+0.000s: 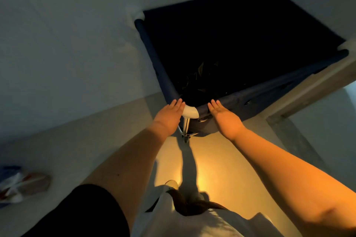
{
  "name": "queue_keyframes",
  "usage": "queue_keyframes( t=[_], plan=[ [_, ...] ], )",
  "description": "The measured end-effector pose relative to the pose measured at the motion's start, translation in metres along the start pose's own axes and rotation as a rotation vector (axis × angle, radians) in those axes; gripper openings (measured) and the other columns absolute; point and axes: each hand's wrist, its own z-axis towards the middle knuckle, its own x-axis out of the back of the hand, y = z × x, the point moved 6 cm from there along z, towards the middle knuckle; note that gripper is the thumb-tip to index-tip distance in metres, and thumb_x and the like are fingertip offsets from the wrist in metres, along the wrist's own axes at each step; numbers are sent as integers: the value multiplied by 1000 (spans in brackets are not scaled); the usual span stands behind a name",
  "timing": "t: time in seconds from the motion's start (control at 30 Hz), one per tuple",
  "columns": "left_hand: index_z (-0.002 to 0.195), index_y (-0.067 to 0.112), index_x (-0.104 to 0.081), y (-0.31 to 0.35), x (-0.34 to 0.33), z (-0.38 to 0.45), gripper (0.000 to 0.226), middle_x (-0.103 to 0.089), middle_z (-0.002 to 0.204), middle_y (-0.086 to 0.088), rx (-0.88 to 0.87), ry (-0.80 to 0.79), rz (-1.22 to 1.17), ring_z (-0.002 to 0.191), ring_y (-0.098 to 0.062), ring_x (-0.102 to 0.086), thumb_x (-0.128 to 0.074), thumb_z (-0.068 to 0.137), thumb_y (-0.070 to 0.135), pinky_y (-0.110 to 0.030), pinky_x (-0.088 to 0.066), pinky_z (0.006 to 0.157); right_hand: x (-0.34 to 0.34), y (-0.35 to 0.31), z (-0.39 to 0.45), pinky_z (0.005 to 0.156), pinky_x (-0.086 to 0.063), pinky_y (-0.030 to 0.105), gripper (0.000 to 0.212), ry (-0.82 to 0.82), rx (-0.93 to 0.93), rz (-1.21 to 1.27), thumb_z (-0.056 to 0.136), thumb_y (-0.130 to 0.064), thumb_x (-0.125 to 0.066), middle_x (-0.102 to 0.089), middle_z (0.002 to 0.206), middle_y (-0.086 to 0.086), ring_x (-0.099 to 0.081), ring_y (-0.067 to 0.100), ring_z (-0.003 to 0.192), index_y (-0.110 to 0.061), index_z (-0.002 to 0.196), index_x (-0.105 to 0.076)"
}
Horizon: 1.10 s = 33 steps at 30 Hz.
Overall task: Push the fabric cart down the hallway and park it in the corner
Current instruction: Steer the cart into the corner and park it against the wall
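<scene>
The fabric cart [154,57] is a dark blue cloth bin on a frame with white corner joints and a metal leg. It stands in the upper middle of the view, its far corners close against pale walls. Dark crumpled material lies at its bottom. My left hand [169,115] lies flat, fingers straight, with its fingertips on the near rim just left of the white near corner joint [190,112]. My right hand [224,116] is flat too, fingertips touching the rim right of that joint. Neither hand grips anything.
Pale walls enclose the cart on the left and behind. A door frame or wall edge [300,92] runs along the cart's right side. A crumpled bag or packet [21,184] lies on the floor at the far left. My shoe [172,183] is on the lit floor below.
</scene>
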Motion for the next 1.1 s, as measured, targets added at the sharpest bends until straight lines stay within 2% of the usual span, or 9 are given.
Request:
queue_keyframes(
  t=[0.17, 0.37, 0.57, 0.8, 0.93, 1.1],
  plan=[
    [146, 5, 5, -4, -1, 3, 72, 5, 157, -11, -26, -47, -17, 143, -27, -1, -45, 94, 6, -36, -17, 114, 1, -2, 1, 115, -23, 38, 72, -4, -18, 0, 87, 15, -36, 3, 157, 14, 0, 25, 144, -5, 146, 1],
    [147, 9, 4, -11, -1, 6, 72, 7, 158, -8, -38, -112, -122, 143, -25, 3, -46, 95, 13, -39, -16, 115, 0, -6, 3, 115, -23, 37, 80, -9, -60, 38, 83, 18, -41, 7, 157, 13, 2, 25, 144, -5, 145, 3],
    [147, 8, 6, -16, -5, 8, 72, 7, 157, -9, -46, -94, -151, 143, -25, 4, -45, 97, 20, -38, -8, 115, -2, -10, 6, 115, -24, 41, 81, -9, -55, 47, 82, 17, -42, 9, 157, 14, 5, 26, 144, -4, 145, 5],
    [147, 11, 7, -18, -7, 8, 73, 8, 157, -7, -70, -43, -174, 143, -24, 6, -45, 96, 18, -37, -5, 115, -2, -8, 8, 112, -30, 37, 85, 39, -74, 38, 80, 18, -45, 7, 157, 11, 3, 23, 144, -8, 146, 3],
    [147, 12, 7, -17, -7, 7, 73, 9, 157, -5, -65, -33, -214, 143, -23, 7, -45, 96, 17, -36, -5, 115, 0, -8, 12, 108, -37, 34, 76, 76, -118, 27, 87, 10, -48, -2, 158, 9, -4, 21, 144, -9, 146, -5],
    [147, 13, 9, -17, -7, 8, 74, 11, 157, -4, -67, -35, -234, 143, -22, 9, -45, 96, 14, -35, -2, 115, 0, -5, 20, 109, -35, 31, 63, 108, -141, -4, 93, -1, -48, -12, 157, 8, -12, 21, 144, -11, 146, -14]
  ],
)
